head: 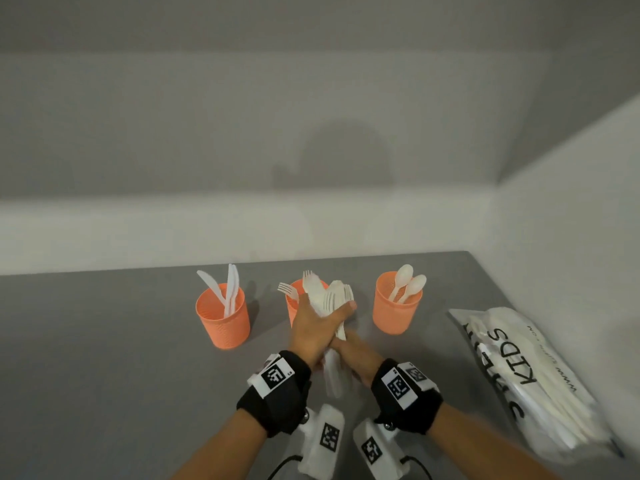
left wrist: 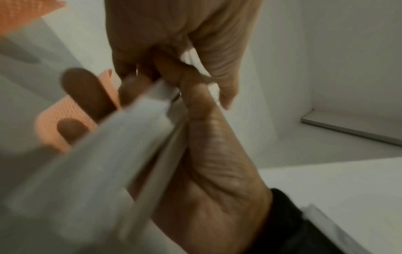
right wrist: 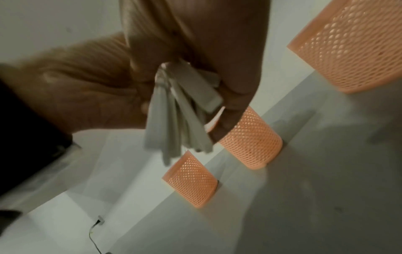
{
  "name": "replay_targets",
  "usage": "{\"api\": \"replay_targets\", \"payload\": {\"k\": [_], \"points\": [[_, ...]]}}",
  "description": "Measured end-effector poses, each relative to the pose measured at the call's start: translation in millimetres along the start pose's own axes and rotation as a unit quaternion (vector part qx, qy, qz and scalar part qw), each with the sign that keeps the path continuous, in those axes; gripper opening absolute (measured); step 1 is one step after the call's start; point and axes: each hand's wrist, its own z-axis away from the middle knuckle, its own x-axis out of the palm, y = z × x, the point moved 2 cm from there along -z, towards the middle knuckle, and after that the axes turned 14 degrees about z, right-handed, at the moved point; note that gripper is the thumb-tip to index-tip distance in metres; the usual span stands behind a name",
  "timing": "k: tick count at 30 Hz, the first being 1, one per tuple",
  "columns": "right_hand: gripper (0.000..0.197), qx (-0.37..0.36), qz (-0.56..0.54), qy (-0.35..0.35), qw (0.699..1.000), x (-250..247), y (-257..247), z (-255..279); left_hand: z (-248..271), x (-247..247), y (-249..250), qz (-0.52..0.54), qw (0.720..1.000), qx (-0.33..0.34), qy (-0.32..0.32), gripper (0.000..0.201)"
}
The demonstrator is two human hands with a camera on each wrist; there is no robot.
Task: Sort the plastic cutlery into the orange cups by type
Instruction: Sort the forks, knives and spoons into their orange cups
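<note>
While the left hand (head: 313,325) clasps a bundle of white cutlery (head: 334,299) in front of the middle orange cup (head: 292,306), the right hand (head: 356,355) grips the handles below; knife cup (head: 223,318) left, spoon cup (head: 394,308) right.

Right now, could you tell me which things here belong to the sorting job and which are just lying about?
Job:
- left cup, knives
- middle cup, forks
- right cup, spoons
- cutlery bundle, gripped by left hand and right hand
- cutlery bag

Lying about:
- wall socket and cable
</note>
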Motion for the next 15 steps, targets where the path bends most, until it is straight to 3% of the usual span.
{"api": "replay_targets", "payload": {"k": [3, 5, 8, 11, 15], "points": [[0.017, 0.027, -0.153, -0.029, 0.987, -7.9, -1.2, 5.1, -4.3, -6.0, 4.3, -0.020, 0.996, -0.049, -0.068, 0.044], [0.023, 0.044, -0.198, -0.058, 0.978, -14.5, -1.0, 7.0, -6.8, -12.5, 7.4, 0.011, 0.994, -0.080, -0.076, 0.037], [0.038, 0.065, -0.194, -0.076, 0.976, -20.3, -0.8, 11.3, -8.8, -16.0, 7.4, -0.002, 0.997, -0.061, -0.055, 0.017], [0.043, 0.069, -0.171, -0.074, 0.980, -21.6, -0.1, 12.7, -9.3, -13.2, 7.5, -0.008, 0.998, -0.048, -0.038, 0.019], [0.034, 0.064, -0.192, -0.036, 0.979, -23.0, 5.7, 5.4, -12.6, -15.3, 6.9, -0.016, 0.999, -0.028, 0.002, 0.021]]}}
